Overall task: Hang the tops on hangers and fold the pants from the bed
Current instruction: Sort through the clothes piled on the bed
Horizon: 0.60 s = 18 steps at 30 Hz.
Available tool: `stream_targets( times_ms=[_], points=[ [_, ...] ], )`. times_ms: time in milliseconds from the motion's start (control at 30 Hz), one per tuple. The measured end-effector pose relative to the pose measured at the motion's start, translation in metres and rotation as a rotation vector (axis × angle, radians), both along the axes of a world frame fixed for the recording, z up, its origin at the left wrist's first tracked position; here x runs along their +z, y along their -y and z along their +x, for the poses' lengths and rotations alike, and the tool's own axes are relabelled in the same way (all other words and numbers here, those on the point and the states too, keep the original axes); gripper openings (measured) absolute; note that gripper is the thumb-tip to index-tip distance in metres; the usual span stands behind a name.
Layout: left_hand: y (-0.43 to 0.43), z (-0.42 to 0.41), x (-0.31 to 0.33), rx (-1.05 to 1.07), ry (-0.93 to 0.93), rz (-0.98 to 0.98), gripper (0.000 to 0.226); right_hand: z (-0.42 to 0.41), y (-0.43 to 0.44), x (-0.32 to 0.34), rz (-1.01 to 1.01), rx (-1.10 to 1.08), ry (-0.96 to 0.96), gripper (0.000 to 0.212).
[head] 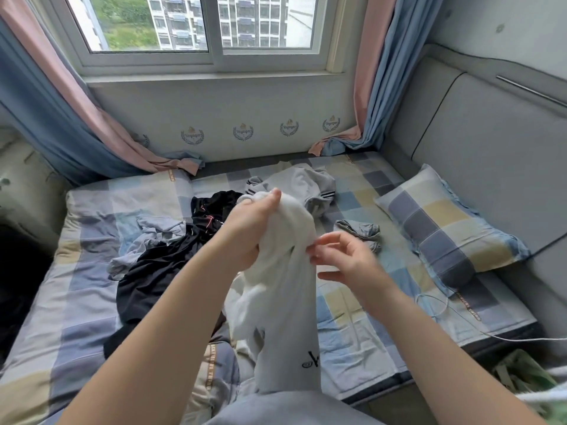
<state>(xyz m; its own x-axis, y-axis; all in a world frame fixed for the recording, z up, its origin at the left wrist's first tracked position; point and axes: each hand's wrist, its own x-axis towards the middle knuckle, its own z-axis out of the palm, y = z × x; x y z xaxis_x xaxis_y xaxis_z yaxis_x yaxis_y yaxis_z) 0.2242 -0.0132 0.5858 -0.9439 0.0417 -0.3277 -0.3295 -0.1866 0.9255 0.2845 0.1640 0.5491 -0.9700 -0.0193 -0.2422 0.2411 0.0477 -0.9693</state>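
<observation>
A bed (92,271) in a checked blue, grey and yellow sheet is taking up most of the room, running under a window (211,61). Pink-and-blue curtains (61,118) are hanging at both sides, their ends pooling on the far edge of the bed. A checked pillow (445,228) is lying at the right, against the padded grey wall. A black garment (159,265) is sprawling crumpled across the middle-left of the sheet. A white garment (285,302) is hanging above the bed in front of the person, bunched at the top and trailing down toward the person's lap, with a small dark logo showing low on it. A grey garment (306,182) with dark striped cuffs is lying heaped farther back, near the window wall. A pale blue-grey garment (153,237) is lying partly under the black one, to its left. A small grey garment (359,231) is lying between the hands and the pillow. The left hand (254,222) is gripping the bunched top of the white garment, fingers curled round it. The right hand (346,256) is pinching the fabric's right edge with thumb and forefinger, the other fingers loosely spread. A thin white cable (435,302) is looping on the sheet at the near right.
</observation>
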Motion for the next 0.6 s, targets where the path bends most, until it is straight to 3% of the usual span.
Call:
stream_targets(
  times_ms=[100, 167, 233, 333, 367, 600],
  points=[
    [-0.006, 0.002, 0.016, 0.004, -0.021, 0.052, 0.019, 0.002, 0.014, -0.019, 0.132, 0.112, -0.030, 0.055],
    [-0.011, 0.005, 0.021, -0.018, -0.010, 0.094, 0.027, 0.000, 0.025, -0.032, 0.167, 0.145, -0.053, 0.068],
    [-0.014, 0.006, 0.020, -0.027, -0.002, 0.142, 0.026, -0.005, 0.029, -0.044, 0.273, 0.117, -0.060, 0.057],
    [-0.008, 0.002, 0.018, 0.022, 0.004, 0.221, 0.019, -0.013, 0.015, -0.061, 0.449, 0.046, -0.069, 0.011],
    [-0.003, 0.000, 0.017, 0.055, 0.013, 0.233, 0.020, -0.014, 0.007, -0.065, 0.484, 0.048, -0.070, 0.007],
    [0.021, -0.022, -0.002, 0.191, 0.088, 0.345, 0.028, -0.015, -0.031, -0.046, 0.755, 0.037, -0.164, 0.044]
  ],
)
